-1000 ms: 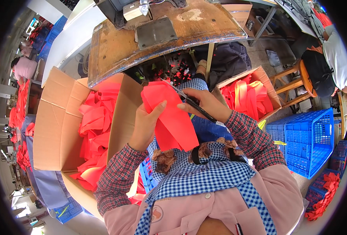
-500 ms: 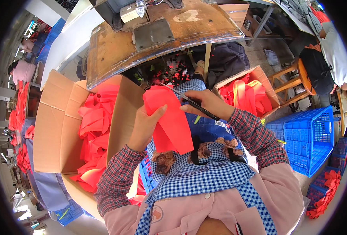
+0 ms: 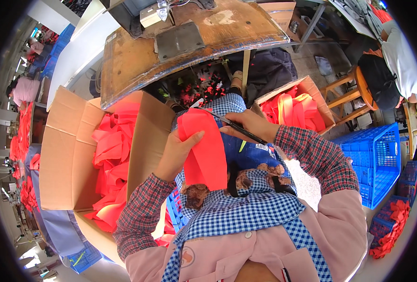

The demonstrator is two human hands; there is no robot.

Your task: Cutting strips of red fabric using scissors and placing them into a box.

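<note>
Left hand [image 3: 178,152] pinched red fabric piece [image 3: 204,148] upright over lap; right hand [image 3: 246,126] gripped scissors [image 3: 229,123] at its top edge. Trimming step; next needs a steady snip.

A worn wooden worktable [image 3: 189,51] with a grey metal plate [image 3: 179,39] set in its top fills the upper middle; a white tabletop [image 3: 84,44] runs beside it on the left; a wooden stool [image 3: 354,91] stands on the pale concrete floor [image 3: 312,61] at the right, near blue plastic crates [image 3: 375,160]; bright daylight falls over the whole workshop
</note>
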